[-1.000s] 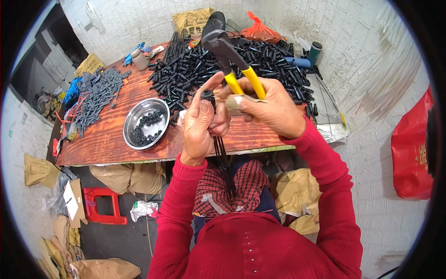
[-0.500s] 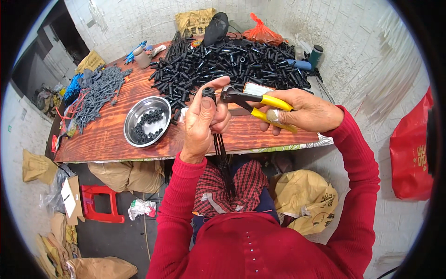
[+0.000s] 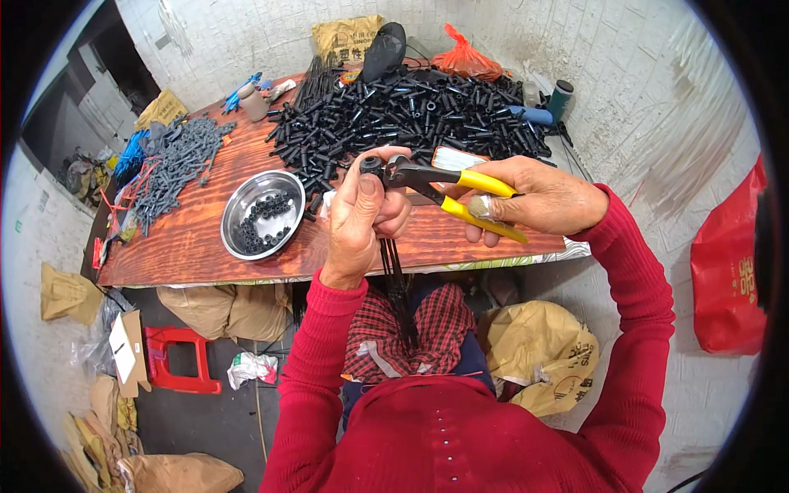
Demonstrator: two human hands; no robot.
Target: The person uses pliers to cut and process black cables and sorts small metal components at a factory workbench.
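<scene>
My left hand [image 3: 362,205] is closed round a small black plastic tube-like part [image 3: 371,165], its round end showing above the thumb. A bundle of thin black strands [image 3: 398,283] hangs from below that hand down over my lap. Yellow-handled end nippers [image 3: 485,220] are gripped in my right hand [image 3: 546,195], whose thumb has a pale wrap on it. The nippers' dark metal jaws lie right beside the black part, against the fingers of my left hand. Whether the jaws bite on anything is too small to tell.
Black tubular parts [image 3: 411,107] are heaped over the back of the wooden table [image 3: 173,259]. A steel bowl [image 3: 233,238] with small black rings stands at its left, near grey parts [image 3: 185,156]. A red stool [image 3: 177,386] and sacks [image 3: 542,349] are on the floor.
The nippers' jaws have come slightly left and lower, closer to the black part. Their handles look a little wider apart. My left hand has hardly moved.
</scene>
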